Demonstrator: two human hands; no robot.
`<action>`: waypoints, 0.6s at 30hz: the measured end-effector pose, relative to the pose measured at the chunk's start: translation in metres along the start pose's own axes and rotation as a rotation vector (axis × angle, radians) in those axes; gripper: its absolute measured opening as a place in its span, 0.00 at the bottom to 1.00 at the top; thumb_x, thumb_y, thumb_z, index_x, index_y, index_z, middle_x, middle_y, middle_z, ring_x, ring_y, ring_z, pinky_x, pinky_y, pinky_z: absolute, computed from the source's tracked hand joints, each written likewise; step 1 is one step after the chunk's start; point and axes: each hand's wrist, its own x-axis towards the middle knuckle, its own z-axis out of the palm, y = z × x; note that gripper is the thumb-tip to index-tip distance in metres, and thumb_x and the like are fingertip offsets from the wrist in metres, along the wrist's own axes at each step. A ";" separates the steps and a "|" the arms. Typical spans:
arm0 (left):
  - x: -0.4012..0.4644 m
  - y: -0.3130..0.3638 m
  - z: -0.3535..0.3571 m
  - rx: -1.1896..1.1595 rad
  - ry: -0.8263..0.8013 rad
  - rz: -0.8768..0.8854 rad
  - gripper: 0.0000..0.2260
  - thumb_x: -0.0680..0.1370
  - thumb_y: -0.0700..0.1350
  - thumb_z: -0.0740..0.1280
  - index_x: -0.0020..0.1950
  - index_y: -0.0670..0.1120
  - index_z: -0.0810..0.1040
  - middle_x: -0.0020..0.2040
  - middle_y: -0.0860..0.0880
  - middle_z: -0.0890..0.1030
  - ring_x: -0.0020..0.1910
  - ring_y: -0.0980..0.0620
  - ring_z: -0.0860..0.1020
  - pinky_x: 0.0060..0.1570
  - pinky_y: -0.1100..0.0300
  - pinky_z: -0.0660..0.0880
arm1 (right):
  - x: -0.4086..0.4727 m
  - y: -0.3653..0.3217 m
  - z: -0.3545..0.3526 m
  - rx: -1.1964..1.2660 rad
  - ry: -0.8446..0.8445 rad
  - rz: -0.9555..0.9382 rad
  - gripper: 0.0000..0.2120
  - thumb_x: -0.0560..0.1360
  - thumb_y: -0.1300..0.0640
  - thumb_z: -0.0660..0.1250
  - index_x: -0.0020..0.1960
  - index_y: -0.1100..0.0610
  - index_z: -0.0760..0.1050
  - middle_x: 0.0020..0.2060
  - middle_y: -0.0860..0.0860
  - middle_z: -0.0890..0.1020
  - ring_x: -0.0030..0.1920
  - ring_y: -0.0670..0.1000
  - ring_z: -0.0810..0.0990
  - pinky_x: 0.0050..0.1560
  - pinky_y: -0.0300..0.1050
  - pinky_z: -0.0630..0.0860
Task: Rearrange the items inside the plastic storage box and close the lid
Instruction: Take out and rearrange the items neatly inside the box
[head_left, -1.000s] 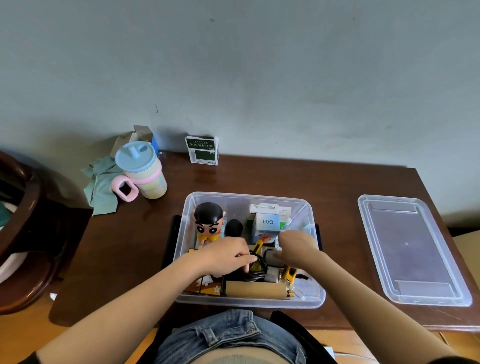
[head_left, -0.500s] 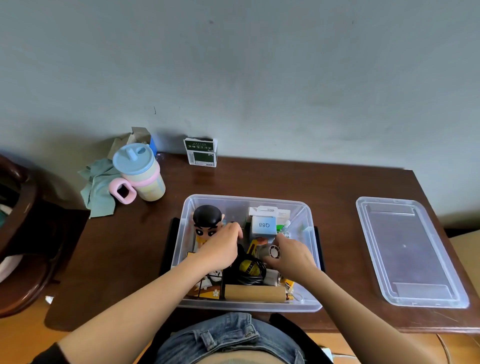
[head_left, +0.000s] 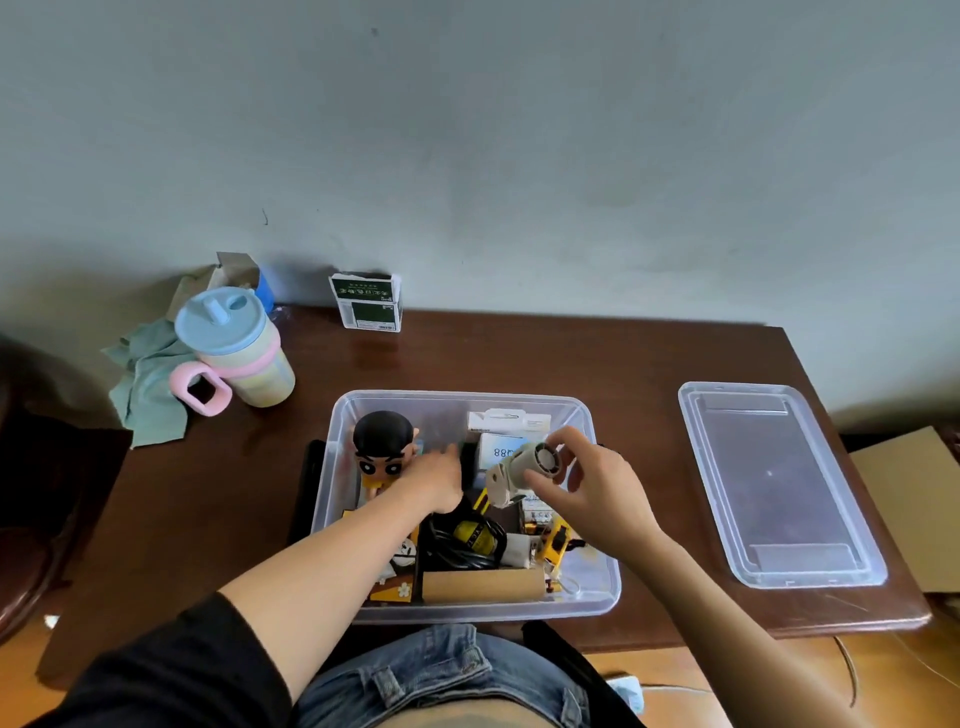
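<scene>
The clear plastic storage box (head_left: 602, 587) sits at the table's near edge, full of small items. Its clear lid (head_left: 779, 483) lies flat on the table to the right. My right hand (head_left: 597, 488) pinches a small white cylindrical fan (head_left: 524, 467) and holds it lifted above the box's middle. My left hand (head_left: 436, 480) reaches down into the box beside a black-haired cartoon figurine (head_left: 382, 449); its fingertips are hidden among the items. A coiled black cable (head_left: 462, 545), a cardboard tube (head_left: 483, 584) and white cartons (head_left: 506, 423) lie inside.
A pastel sippy cup (head_left: 236, 353) with a pink handle stands at the back left on a green cloth (head_left: 148, 384). A green-and-white carton (head_left: 366, 301) stands against the wall. The dark wooden table (head_left: 519, 358) ends just past the lid.
My right hand has lifted the white fan out of the box's middle and turned it. My left hand has slid further back beside the figurine.
</scene>
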 end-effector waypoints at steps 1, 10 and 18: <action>0.000 -0.001 0.000 -0.043 -0.013 0.002 0.22 0.78 0.44 0.63 0.71 0.40 0.63 0.64 0.39 0.74 0.61 0.41 0.74 0.56 0.53 0.73 | 0.001 -0.001 -0.002 0.052 0.005 -0.013 0.15 0.67 0.37 0.63 0.49 0.42 0.68 0.33 0.42 0.77 0.31 0.46 0.76 0.31 0.46 0.74; -0.002 -0.007 0.000 -0.283 -0.066 0.109 0.25 0.76 0.44 0.68 0.72 0.45 0.66 0.67 0.41 0.70 0.63 0.41 0.72 0.62 0.51 0.70 | 0.017 -0.007 -0.001 0.283 0.042 -0.055 0.12 0.71 0.47 0.70 0.52 0.44 0.71 0.38 0.40 0.78 0.36 0.39 0.78 0.36 0.39 0.76; -0.002 -0.002 -0.003 -0.242 -0.079 0.068 0.24 0.75 0.41 0.66 0.69 0.45 0.63 0.60 0.41 0.77 0.56 0.42 0.76 0.48 0.55 0.72 | 0.021 -0.007 -0.011 0.059 -0.094 -0.041 0.17 0.64 0.35 0.62 0.48 0.42 0.70 0.32 0.42 0.78 0.35 0.42 0.79 0.36 0.42 0.79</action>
